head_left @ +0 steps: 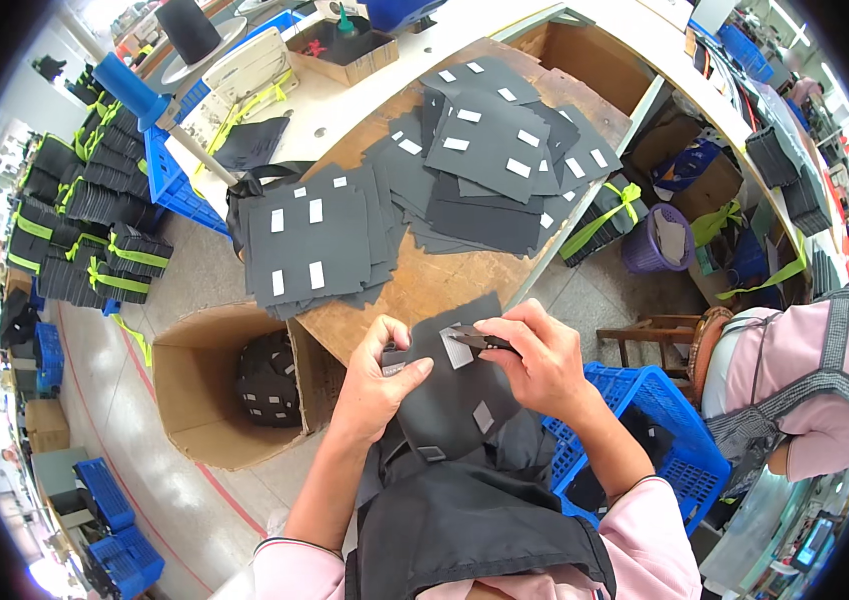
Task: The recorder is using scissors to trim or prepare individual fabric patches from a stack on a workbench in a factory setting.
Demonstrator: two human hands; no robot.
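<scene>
A dark grey fabric panel [435, 410] with white rectangular patches lies over my lap, its far end near the table edge. My left hand [380, 378] is closed on the panel's left edge, thumb on top and fingers curled. Between the thumb and fingers of my right hand [542, 362] is a pair of small dark thread snips [490, 341]. The tips of the snips rest at the upper white patch [457, 350]. A second white patch [484, 416] shows lower on the panel. Whether the blades touch a thread is too small to tell.
Similar panels lie in a left pile [290, 240] and a right pile [490, 140] on the wooden table [425, 285]. An open cardboard box [185, 390] stands at left, a blue crate [680, 450] at right. A co-worker [805, 380] sits on the right.
</scene>
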